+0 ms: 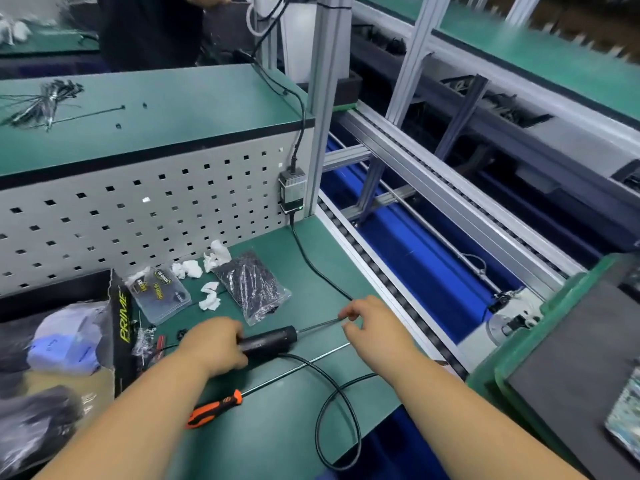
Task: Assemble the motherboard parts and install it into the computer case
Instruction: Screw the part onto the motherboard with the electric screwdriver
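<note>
Left hand [214, 344] wraps electric screwdriver [268, 341] lying on worktop [277, 427] | right hand [370, 323] pinches its bit [318, 326] | motherboard, case unseen | risk: my cable [332, 410] snags, bit slips.

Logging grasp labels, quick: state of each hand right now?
Left hand: closed, gripping the black electric screwdriver body.
Right hand: closed, pinching the screwdriver's bit shaft.

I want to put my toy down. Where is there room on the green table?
Bare mat lies near the front edge, between the orange screwdriver and the looped black cable. It's crowded at the back left, around the screw bag and crumpled tissues.
</note>
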